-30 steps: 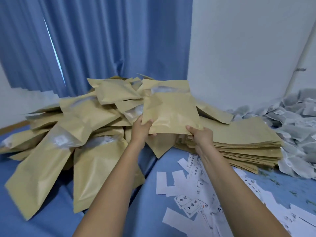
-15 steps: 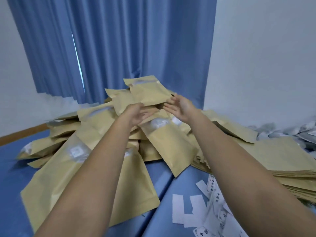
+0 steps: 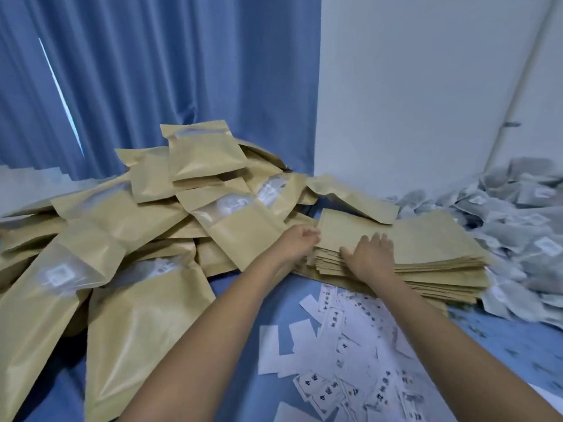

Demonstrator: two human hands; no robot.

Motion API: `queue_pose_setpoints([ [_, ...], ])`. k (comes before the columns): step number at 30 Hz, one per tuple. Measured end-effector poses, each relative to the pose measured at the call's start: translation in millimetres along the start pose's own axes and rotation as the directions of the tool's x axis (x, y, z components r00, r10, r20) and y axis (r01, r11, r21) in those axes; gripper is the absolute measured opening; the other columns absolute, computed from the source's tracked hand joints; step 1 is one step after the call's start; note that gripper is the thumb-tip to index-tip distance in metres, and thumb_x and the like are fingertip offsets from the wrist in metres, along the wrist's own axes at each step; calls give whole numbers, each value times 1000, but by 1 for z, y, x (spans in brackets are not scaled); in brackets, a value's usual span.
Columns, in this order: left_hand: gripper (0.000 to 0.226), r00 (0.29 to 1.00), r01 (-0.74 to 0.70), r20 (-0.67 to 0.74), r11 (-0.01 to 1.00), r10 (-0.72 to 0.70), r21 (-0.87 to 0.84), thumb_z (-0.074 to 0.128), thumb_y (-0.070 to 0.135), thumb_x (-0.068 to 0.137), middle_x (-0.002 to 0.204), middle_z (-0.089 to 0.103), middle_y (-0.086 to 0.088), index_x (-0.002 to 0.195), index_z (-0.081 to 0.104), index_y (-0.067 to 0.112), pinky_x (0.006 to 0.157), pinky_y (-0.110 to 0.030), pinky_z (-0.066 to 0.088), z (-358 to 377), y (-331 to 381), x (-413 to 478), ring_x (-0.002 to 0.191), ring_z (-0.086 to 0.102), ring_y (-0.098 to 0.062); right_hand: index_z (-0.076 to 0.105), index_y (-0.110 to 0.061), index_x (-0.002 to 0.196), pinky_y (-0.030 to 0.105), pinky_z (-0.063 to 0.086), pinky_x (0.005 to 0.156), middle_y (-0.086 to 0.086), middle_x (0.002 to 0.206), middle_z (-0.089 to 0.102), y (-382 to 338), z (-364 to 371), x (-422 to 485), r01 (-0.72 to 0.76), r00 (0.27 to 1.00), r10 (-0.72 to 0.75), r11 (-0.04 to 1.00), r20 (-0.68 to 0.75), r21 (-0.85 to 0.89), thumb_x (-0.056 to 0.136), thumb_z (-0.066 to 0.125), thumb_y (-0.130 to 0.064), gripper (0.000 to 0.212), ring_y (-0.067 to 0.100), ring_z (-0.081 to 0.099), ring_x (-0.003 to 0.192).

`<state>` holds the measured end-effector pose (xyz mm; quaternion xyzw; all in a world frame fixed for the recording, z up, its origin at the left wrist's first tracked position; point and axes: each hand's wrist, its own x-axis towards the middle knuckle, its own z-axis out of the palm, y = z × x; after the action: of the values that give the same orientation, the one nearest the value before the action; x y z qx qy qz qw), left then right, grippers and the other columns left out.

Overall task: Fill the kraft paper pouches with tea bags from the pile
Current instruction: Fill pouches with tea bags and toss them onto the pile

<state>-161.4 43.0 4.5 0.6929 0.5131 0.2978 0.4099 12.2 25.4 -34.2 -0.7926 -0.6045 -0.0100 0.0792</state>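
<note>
A stack of flat, empty kraft pouches (image 3: 432,245) lies on the blue surface right of centre. My left hand (image 3: 297,242) has its fingers curled at the left edge of the top pouch (image 3: 338,229) and pinches it. My right hand (image 3: 370,254) rests flat on the stack's near left corner with its fingers spread. A big heap of filled kraft pouches (image 3: 146,239) with clear windows covers the left side, one pouch (image 3: 204,153) lying on top. The grey pile of tea bags (image 3: 518,220) sits at the far right against the wall.
Loose white paper slips with black print (image 3: 350,360) are scattered on the blue surface (image 3: 243,376) in front of the stack. A blue curtain (image 3: 182,71) hangs behind the heap, and a white wall (image 3: 411,86) stands behind the stack.
Both hands carried a filled pouch to the top of the heap, let it go there, and came back down to the stack of flat pouches. The view has swung with them.
</note>
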Motion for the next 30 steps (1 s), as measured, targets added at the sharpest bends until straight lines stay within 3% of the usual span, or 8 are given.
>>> queue_pose_setpoints([
  [3, 34, 985, -170, 76, 966, 158, 197, 59, 16, 92, 130, 55, -6, 126, 57, 16, 90, -31, 45, 45, -2, -2, 115, 55, -31, 22, -4, 147, 45, 11, 116, 22, 154, 19, 43, 25, -25, -1, 999, 8, 986, 43, -167, 95, 28, -58, 76, 34, 16, 144],
  [6, 50, 895, -444, 259, 666, 363, 600, 62, 18, 88, 143, 42, -5, 136, 47, 17, 107, -31, 30, 85, -3, -8, 131, 38, -23, 43, -15, 135, 33, 29, 101, 10, 135, 47, 73, 26, -46, 185, 965, -223, 952, -140, -245, 86, 55, -23, 51, 27, 40, 126],
  [10, 54, 851, -495, 339, 394, 402, 774, 56, 19, 91, 147, 35, -7, 142, 38, 15, 111, -36, 25, 131, -3, -25, 136, 31, -26, 68, -20, 112, 31, 41, 82, 3, 109, 66, 93, 5, -72, 256, 952, -235, 963, -198, 85, 86, 55, -8, 31, 22, 55, 99],
  [13, 47, 832, -488, 236, 461, 501, 742, 52, 5, 89, 138, 49, -5, 135, 49, 14, 97, -35, 41, 141, -5, -46, 126, 46, -24, 70, -20, 108, 29, 45, 91, -8, 117, 63, 116, -12, -98, 211, 977, -192, 775, -96, 595, 83, 71, -27, 26, 11, 56, 105],
  [18, 50, 630, -694, 246, 391, 737, 605, 74, -16, 59, 107, 70, -13, 106, 69, 1, 76, -37, 57, 143, -10, -91, 97, 68, -27, 45, -8, 134, 36, 43, 87, 8, 132, 48, 197, -42, -113, -215, 900, 436, 402, 21, 890, 84, 70, -20, 57, 23, 50, 108],
  [21, 44, 767, -598, 265, 501, 584, 626, 60, 16, 86, 136, 54, -4, 129, 57, 11, 100, -30, 41, 155, 4, -115, 124, 50, -19, 51, 5, 129, 34, 48, 73, 16, 105, 63, 221, -37, -123, -299, 909, 276, -89, 312, 950, 90, 55, 2, 39, 25, 57, 84],
  [26, 67, 915, -309, 370, 873, 163, 379, 33, 55, 81, 154, 22, 7, 142, 39, 29, 111, -39, 27, 210, 60, -126, 139, 23, -13, 64, -2, 104, 23, 37, 49, 12, 77, 58, 210, -13, -147, -274, 934, 165, -232, 316, 933, 90, 52, 1, 19, 16, 46, 55],
  [30, 47, 970, -240, 169, 827, 177, 508, 47, 51, 90, 130, 40, -8, 125, 45, 19, 90, -40, 39, 253, 93, -121, 123, 34, -28, 66, 2, 98, 27, 55, 76, 17, 90, 69, 196, -6, -154, -323, 924, -20, -576, 382, 751, 98, 46, -12, 24, 22, 66, 81],
])
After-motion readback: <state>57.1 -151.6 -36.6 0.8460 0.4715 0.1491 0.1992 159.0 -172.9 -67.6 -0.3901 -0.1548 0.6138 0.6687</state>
